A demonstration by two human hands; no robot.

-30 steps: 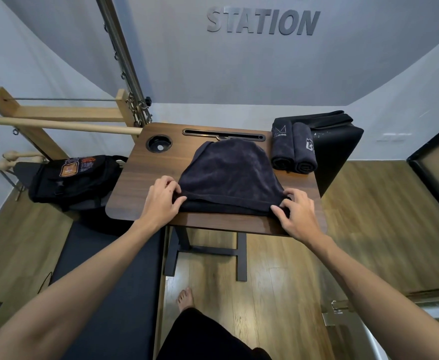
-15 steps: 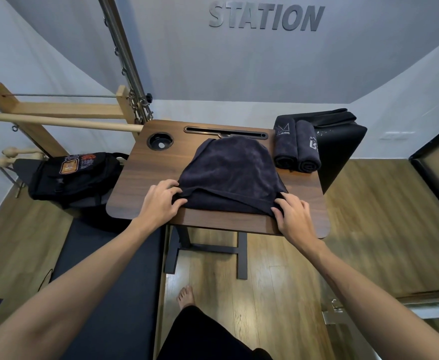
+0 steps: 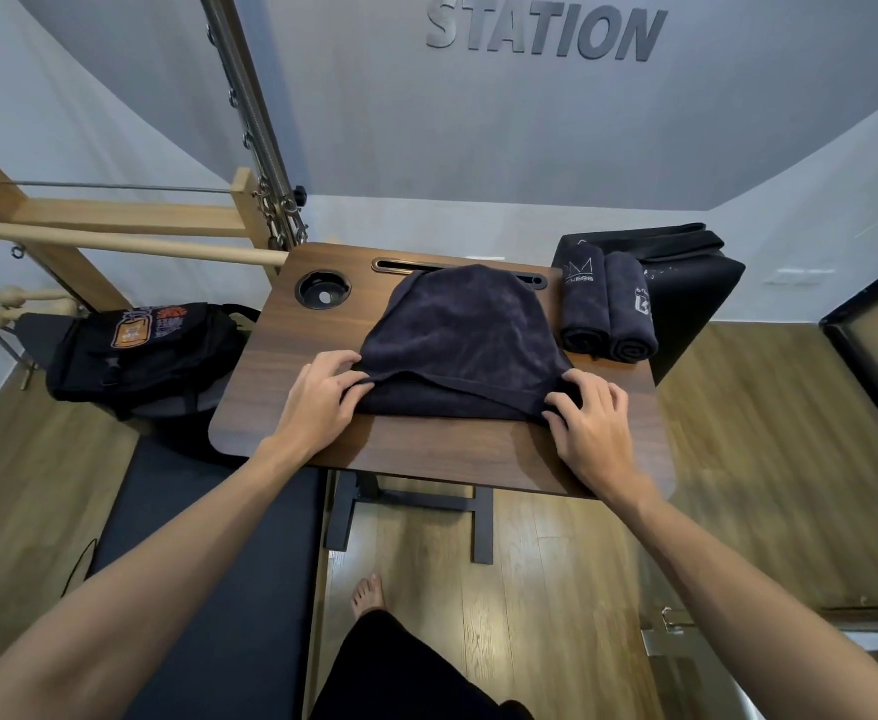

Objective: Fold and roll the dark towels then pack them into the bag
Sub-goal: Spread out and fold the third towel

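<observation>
A dark towel (image 3: pixel 457 340) lies in the middle of the brown table (image 3: pixel 426 454), with its near edge folded over. The left hand (image 3: pixel 322 402) pinches the near left corner of the towel, fingers curled on the cloth. The right hand (image 3: pixel 590 428) grips the near right corner — fingers bent into the fold. Two rolled towels (image 3: pixel 608 314) sit side by side, touching, at the table's far right corner. A black bag (image 3: pixel 141 356) with orange patches rests just left of the table — down low.
</observation>
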